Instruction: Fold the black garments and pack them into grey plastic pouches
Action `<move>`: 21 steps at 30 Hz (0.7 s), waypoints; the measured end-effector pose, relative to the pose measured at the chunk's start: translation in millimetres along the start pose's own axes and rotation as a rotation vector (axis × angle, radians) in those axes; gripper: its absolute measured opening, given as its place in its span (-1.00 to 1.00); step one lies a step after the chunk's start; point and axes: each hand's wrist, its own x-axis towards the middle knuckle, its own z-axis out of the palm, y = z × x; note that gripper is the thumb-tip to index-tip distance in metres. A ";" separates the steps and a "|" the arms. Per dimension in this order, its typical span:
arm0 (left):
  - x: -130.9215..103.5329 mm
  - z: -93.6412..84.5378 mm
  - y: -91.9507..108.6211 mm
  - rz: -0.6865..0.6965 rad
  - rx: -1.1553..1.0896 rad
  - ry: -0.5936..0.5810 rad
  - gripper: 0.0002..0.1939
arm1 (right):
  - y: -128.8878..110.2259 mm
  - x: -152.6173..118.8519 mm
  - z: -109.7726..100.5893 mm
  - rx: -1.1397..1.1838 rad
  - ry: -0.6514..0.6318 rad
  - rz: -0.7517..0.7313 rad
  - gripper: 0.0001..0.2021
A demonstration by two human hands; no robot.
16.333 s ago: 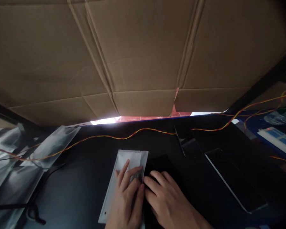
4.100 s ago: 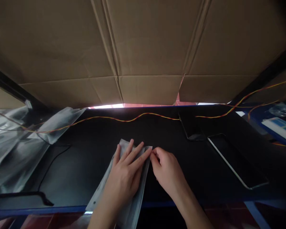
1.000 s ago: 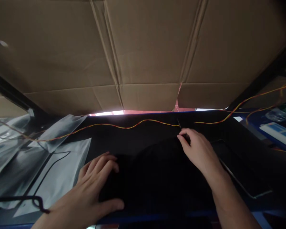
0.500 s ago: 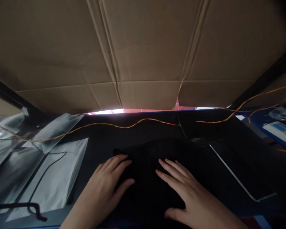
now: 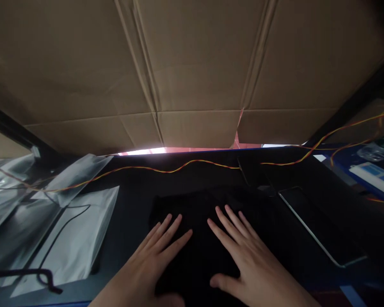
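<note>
A black cloth-like item (image 5: pixel 195 209) lies spread on the dark tabletop in front of me; its exact kind is too dark to make out. My left hand (image 5: pixel 153 256) rests on its left part, palm down with the fingers spread. On the right part lies my right hand (image 5: pixel 243 251), also flat, fingers apart and thumb out to the side. Neither hand grips anything. A smartphone (image 5: pixel 320 226) with a dark screen lies to the right of my right hand.
Clear plastic bags (image 5: pixel 73 238) and a black hooked rod (image 5: pixel 48 277) are at left. A twisted red-yellow wire (image 5: pixel 141 167) crosses the back, near a dark flat object (image 5: pixel 251 170). Cardboard (image 5: pixel 195 64) hangs behind. A white-and-blue box (image 5: pixel 374 177) stands at far right.
My left hand has slid slightly right and toward me, its fingers spreading wider. My right hand has shifted a little. The black item's left edge lies flatter.
</note>
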 end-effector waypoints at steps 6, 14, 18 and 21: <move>21.9 -19.5 -2.8 -0.044 -0.036 0.095 -0.14 | 4.2 9.4 -18.3 -0.042 0.159 -0.052 -0.29; 50.1 16.0 -29.8 -0.130 0.197 0.230 -0.20 | 37.8 44.3 -20.9 -0.153 0.208 -0.006 -0.37; 51.7 2.9 -36.0 -0.122 0.218 0.233 -0.33 | 53.3 41.1 -25.6 -0.218 0.385 -0.026 -0.48; 66.1 -18.6 -40.7 -0.185 0.252 0.275 -0.52 | 64.4 52.7 -40.6 -0.350 0.600 0.042 -0.54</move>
